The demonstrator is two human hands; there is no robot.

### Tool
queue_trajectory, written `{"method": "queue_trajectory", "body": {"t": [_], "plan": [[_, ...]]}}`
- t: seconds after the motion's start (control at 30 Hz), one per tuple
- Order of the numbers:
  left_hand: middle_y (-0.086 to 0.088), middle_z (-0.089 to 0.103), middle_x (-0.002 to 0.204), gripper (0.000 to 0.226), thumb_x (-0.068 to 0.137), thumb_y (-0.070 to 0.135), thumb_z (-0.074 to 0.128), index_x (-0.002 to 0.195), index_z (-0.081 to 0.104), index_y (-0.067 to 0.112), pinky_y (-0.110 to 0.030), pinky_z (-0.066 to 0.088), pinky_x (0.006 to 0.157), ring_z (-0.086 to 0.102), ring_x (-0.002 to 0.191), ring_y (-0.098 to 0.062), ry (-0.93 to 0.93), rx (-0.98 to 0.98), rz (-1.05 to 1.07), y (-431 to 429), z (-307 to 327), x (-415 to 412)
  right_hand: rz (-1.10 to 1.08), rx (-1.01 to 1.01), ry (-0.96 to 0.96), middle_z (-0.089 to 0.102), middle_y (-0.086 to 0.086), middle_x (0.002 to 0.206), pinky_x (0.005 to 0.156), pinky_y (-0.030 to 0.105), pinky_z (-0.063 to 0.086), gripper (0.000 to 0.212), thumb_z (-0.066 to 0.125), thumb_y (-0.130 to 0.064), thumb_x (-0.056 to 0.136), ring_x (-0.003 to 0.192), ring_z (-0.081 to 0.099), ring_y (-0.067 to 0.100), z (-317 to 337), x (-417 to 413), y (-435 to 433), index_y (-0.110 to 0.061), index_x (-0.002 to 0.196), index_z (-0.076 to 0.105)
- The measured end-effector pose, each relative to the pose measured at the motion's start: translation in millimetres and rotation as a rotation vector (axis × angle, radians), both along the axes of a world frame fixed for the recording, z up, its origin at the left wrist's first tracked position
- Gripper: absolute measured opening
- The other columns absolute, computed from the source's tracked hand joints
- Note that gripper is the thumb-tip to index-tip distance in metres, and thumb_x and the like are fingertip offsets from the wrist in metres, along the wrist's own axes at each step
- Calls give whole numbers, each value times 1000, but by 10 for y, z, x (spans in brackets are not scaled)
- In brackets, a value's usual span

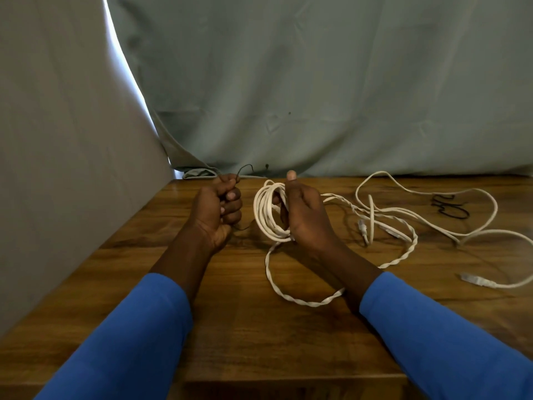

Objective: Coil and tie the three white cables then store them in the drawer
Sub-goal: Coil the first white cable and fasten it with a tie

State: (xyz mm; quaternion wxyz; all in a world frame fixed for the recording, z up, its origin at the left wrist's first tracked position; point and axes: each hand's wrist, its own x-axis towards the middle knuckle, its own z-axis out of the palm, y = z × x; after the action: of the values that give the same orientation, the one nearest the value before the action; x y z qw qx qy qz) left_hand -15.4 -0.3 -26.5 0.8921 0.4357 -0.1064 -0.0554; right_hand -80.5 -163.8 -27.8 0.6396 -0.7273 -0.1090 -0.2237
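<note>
My right hand [302, 215] grips a coil of white cable [266, 215] held upright just above the wooden table [230, 327]. A thin black twist tie [245, 168] runs through my left hand [219, 212], which is curled round it; its ends stick out above and below the fist. A twisted white cable [288, 295] loops loose on the table under my right wrist. Another white cable [432, 194] sprawls uncoiled to the right, its plug [473, 280] lying near the right edge. No drawer is in view.
More black twist ties [450, 209] lie at the far right of the table. A grey-green cloth [317, 82] hangs behind the table and a pale sheet [57, 140] closes off the left side.
</note>
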Motion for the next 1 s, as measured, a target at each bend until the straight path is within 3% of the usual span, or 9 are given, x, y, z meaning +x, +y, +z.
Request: {"method": "queue_trajectory", "body": {"t": [0.2, 0.3, 0.37, 0.5, 0.63, 0.77, 0.8, 0.9, 1.0], "plan": [[5, 40, 55, 24, 105, 8, 38, 88, 54, 15, -13, 19, 31, 27, 34, -2, -108, 9, 1, -124, 35, -82, -41, -49, 42, 50, 5, 58, 59, 39, 39, 59, 33, -56, 108, 53, 46, 18, -32, 1, 40, -14, 78, 62], [5, 39, 54, 27, 105, 10, 38, 83, 53, 14, -13, 20, 30, 26, 33, -2, -93, -127, -60, -218, 48, -123, -31, -39, 101, 65, 21, 72, 67, 56, 56, 69, 34, -74, 97, 66, 61, 44, -94, 26, 114, -15, 83, 67], [6, 39, 53, 27, 105, 12, 39, 81, 52, 15, -14, 19, 30, 27, 34, -2, -67, -208, -66, -241, 49, -130, -4, -22, 130, 68, 31, 87, 76, 66, 55, 74, 36, -80, 91, 80, 67, 49, -106, 25, 139, -15, 88, 70], [6, 39, 51, 29, 106, 15, 39, 78, 48, 16, -17, 23, 30, 27, 33, -4, -21, -315, -7, -242, 65, -146, 23, 5, 167, 68, 32, 97, 84, 61, 55, 57, 39, -60, 105, 78, 66, 32, -96, 2, 127, -13, 90, 68], [4, 38, 48, 37, 107, 25, 40, 72, 46, 15, -19, 30, 36, 31, 36, -8, 87, -282, 31, -306, 58, -170, 46, -41, 166, 66, 13, 73, 66, 45, 49, 59, 37, -58, 106, 64, 60, 15, -107, -5, 140, -11, 87, 67], [0, 51, 53, 42, 108, 27, 38, 72, 52, 12, -22, 44, 49, 47, 47, -13, 178, -244, 118, -344, 65, -141, 36, 37, 255, 76, 14, 100, 95, 49, 57, 48, 37, -62, 104, 96, 73, 27, -112, 46, 117, -26, 91, 67], [-2, 57, 56, 42, 109, 26, 37, 74, 54, 11, -25, 48, 54, 53, 50, -14, 176, -243, 126, -363, 74, -155, 33, 65, 277, 77, 9, 102, 99, 50, 56, 55, 39, -71, 99, 100, 73, 26, -122, 69, 124, -25, 99, 69], [-3, 67, 61, 39, 109, 25, 38, 82, 59, 8, -29, 53, 69, 65, 55, -16, 207, -212, 177, -386, 57, -143, 23, 167, 344, 77, 4, 112, 102, 52, 55, 115, 37, -109, 55, 106, 73, 26, -188, 190, 126, -22, 123, 69], [-5, 64, 69, 24, 97, 29, 53, 82, 61, 13, -38, 54, 75, 61, 62, -20, 196, 40, 292, -387, 16, -108, 55, 195, 328, 79, 7, 104, 100, 55, 56, 126, 36, -112, 42, 102, 75, 28, -258, 278, 75, -20, 119, 72]]}}
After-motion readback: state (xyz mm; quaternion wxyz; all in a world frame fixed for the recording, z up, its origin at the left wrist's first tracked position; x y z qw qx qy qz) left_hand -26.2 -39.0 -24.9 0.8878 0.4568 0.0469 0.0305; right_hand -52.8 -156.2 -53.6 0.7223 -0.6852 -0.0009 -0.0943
